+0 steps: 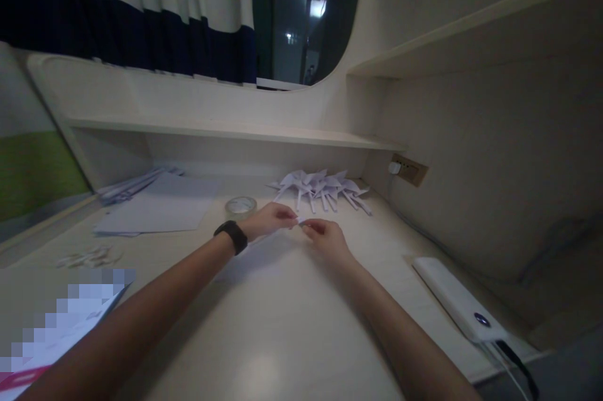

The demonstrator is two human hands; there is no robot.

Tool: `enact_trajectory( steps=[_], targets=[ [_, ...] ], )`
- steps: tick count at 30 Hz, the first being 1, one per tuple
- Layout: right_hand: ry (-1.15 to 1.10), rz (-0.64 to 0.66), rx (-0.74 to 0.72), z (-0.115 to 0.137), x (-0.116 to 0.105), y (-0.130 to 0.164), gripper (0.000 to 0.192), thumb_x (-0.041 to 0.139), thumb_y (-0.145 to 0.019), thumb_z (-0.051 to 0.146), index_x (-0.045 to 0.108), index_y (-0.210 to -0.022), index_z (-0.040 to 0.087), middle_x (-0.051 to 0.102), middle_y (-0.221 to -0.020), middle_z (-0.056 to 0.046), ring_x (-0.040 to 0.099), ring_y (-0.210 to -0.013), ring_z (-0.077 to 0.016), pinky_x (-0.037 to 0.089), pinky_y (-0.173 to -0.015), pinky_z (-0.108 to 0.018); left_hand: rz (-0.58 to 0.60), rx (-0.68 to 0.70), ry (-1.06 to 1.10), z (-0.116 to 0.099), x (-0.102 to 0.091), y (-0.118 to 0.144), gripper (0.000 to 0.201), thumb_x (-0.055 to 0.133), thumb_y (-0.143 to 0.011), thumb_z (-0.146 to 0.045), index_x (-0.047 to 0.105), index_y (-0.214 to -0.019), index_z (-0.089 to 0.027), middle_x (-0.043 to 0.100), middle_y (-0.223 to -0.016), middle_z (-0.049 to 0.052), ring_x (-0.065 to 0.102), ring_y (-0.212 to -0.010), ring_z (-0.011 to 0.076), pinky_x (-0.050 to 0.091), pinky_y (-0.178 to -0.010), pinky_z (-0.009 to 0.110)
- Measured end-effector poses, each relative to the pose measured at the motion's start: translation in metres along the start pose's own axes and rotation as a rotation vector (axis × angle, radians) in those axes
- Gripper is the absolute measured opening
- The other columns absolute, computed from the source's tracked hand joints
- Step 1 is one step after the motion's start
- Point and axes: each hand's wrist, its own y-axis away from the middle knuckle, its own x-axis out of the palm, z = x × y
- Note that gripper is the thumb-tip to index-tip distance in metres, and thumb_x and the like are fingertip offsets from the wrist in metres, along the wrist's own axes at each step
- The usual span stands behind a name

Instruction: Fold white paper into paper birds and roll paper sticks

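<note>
My left hand (271,220) and my right hand (326,239) meet over the middle of the desk (264,338). Between their fingertips they pinch a small white piece of paper (300,220). A dark band sits on my left wrist. Just beyond the hands lies a row of several folded white paper pinwheels (324,188) with stems. A roll of clear tape (240,206) lies flat on the desk, just left of my left hand.
White paper sheets (157,207) and thin paper strips (134,184) lie at the back left. Small paper scraps (89,257) lie at the left. A white power bank (459,300) with cables lies at the right edge. A wall socket (409,169) is on the right wall.
</note>
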Motion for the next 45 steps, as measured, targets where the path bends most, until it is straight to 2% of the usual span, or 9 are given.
enact_trajectory(
  steps=[4, 8, 16, 23, 27, 34, 37, 41, 45],
  targets=[
    [-0.155, -0.007, 0.045, 0.006, 0.004, 0.001, 0.038, 0.068, -0.068, 0.045, 0.071, -0.087, 0.012, 0.069, -0.075, -0.008, 0.058, -0.063, -0.0158, 0.042, -0.056, -0.026, -0.087, -0.015, 0.139, -0.019, 0.012, 0.013, 0.028, 0.063, -0.075, -0.040, 0.070, -0.082, -0.013, 0.068, -0.079, 0.007, 0.058, -0.073, 0.0177, 0.041, -0.066, 0.027],
    [-0.343, -0.080, 0.069, 0.017, 0.003, 0.005, 0.039, 0.074, -0.060, 0.046, 0.072, -0.080, 0.013, 0.065, -0.064, -0.004, 0.052, -0.055, -0.0127, 0.038, -0.050, -0.024, -0.182, -0.091, 0.228, -0.028, 0.019, 0.021, 0.031, 0.067, -0.072, -0.037, 0.071, -0.090, -0.012, 0.069, -0.087, 0.011, 0.058, -0.076, 0.0183, 0.040, -0.064, 0.028],
    [-0.433, -0.004, 0.052, 0.021, -0.005, 0.004, 0.027, 0.078, -0.054, 0.039, 0.070, -0.065, 0.015, 0.062, -0.057, -0.001, 0.046, -0.051, -0.0103, 0.033, -0.049, -0.024, -0.174, -0.253, 0.494, -0.040, 0.018, 0.027, 0.025, 0.076, -0.064, -0.030, 0.073, -0.081, -0.012, 0.068, -0.080, 0.009, 0.057, -0.072, 0.0160, 0.041, -0.065, 0.028],
    [-0.441, 0.039, 0.026, 0.017, -0.010, 0.002, 0.024, 0.080, -0.054, 0.033, 0.070, -0.064, 0.015, 0.063, -0.059, -0.002, 0.048, -0.053, -0.0110, 0.035, -0.053, -0.025, -0.242, -0.361, 0.512, -0.042, 0.023, 0.029, 0.024, 0.079, -0.058, -0.025, 0.073, -0.081, -0.017, 0.069, -0.089, 0.007, 0.058, -0.083, 0.0180, 0.040, -0.065, 0.027],
    [-0.448, 0.073, 0.014, 0.019, -0.013, 0.001, 0.025, 0.080, -0.054, 0.034, 0.070, -0.066, 0.014, 0.060, -0.057, -0.001, 0.046, -0.052, -0.0097, 0.034, -0.050, -0.024, -0.211, -0.382, 0.544, -0.046, 0.023, 0.032, 0.025, 0.079, -0.059, -0.028, 0.073, -0.081, -0.018, 0.069, -0.089, 0.007, 0.058, -0.082, 0.0178, 0.039, -0.066, 0.027],
    [-0.442, 0.098, 0.109, 0.028, -0.015, 0.007, 0.022, 0.077, -0.053, 0.030, 0.071, -0.065, 0.013, 0.059, -0.055, 0.000, 0.043, -0.050, -0.0081, 0.031, -0.048, -0.022, -0.200, -0.374, 0.589, -0.050, 0.026, 0.036, 0.024, 0.077, -0.060, -0.026, 0.074, -0.081, -0.016, 0.069, -0.089, 0.008, 0.056, -0.080, 0.0165, 0.037, -0.063, 0.026],
    [-0.492, 0.067, 0.194, 0.030, -0.013, 0.008, 0.016, 0.074, -0.047, 0.021, 0.070, -0.060, 0.013, 0.061, -0.055, -0.002, 0.048, -0.052, -0.0103, 0.035, -0.051, -0.024, -0.201, -0.386, 0.582, -0.056, 0.028, 0.038, 0.024, 0.075, -0.060, -0.025, 0.073, -0.081, -0.016, 0.068, -0.089, 0.008, 0.055, -0.080, 0.0170, 0.035, -0.061, 0.025],
    [-0.527, 0.056, 0.218, 0.030, -0.013, 0.008, 0.014, 0.071, -0.044, 0.017, 0.070, -0.057, 0.013, 0.065, -0.059, -0.004, 0.055, -0.058, -0.0148, 0.040, -0.057, -0.027, -0.232, -0.388, 0.577, -0.063, 0.031, 0.041, 0.021, 0.073, -0.057, -0.023, 0.073, -0.076, -0.016, 0.069, -0.096, 0.009, 0.056, -0.089, 0.0206, 0.034, -0.063, 0.027],
    [-0.503, 0.082, 0.226, 0.028, -0.015, 0.007, 0.015, 0.070, -0.045, 0.016, 0.072, -0.060, 0.012, 0.064, -0.056, -0.004, 0.049, -0.052, -0.0111, 0.036, -0.053, -0.025, -0.249, -0.383, 0.589, -0.061, 0.032, 0.041, 0.017, 0.069, -0.056, -0.023, 0.072, -0.072, -0.017, 0.069, -0.094, 0.010, 0.057, -0.090, 0.0219, 0.034, -0.063, 0.029]
  ],
)
